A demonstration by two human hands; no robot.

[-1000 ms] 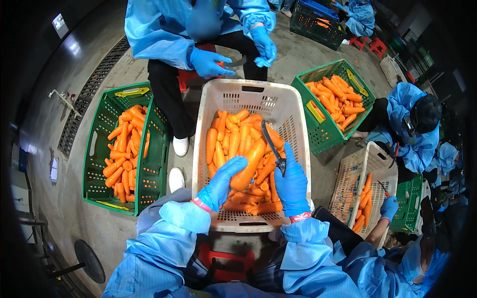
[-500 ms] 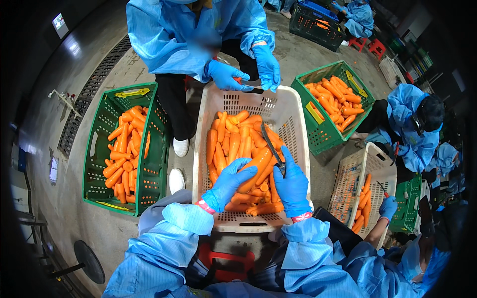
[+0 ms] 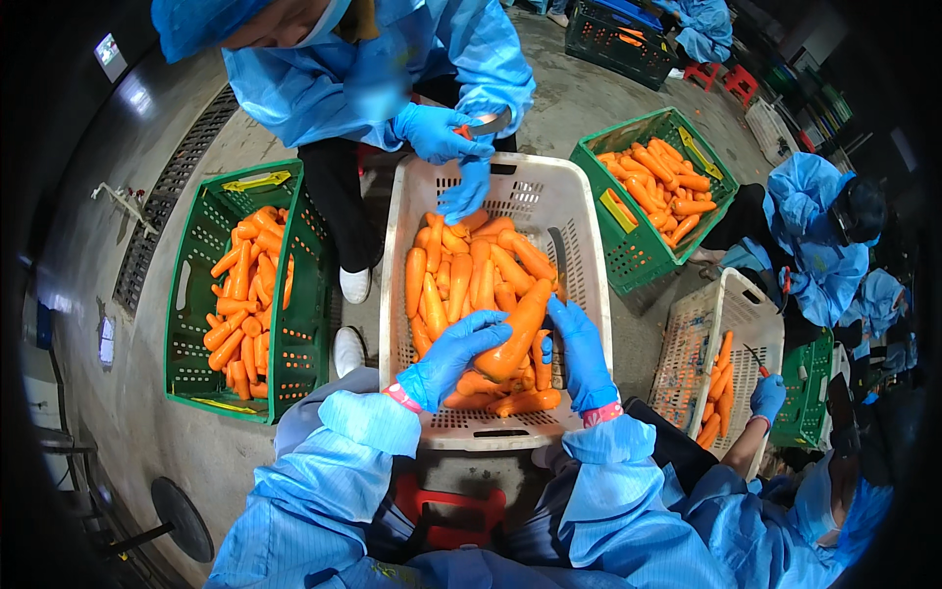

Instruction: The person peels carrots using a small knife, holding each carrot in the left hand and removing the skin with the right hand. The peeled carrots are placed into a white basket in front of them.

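Over a white plastic basket of carrots, my left hand, in a blue glove, holds a large thick carrot by its lower end. My right hand, also gloved, grips a knife at the carrot's right side; the dark curved blade points up and the handle is mostly hidden by my fingers. Across the basket, a co-worker's gloved hand holds a knife, while their other hand reaches down among the carrots at the far end.
Green crates of carrots stand at left and upper right. A second white basket is at right, beside seated co-workers. A dark crate and red stools are behind. A floor drain grate runs at left.
The knife in my right hand has moved right and its blade is more upright. The large carrot is tilted more upright. The co-worker has leaned forward and lowered one hand into the basket.
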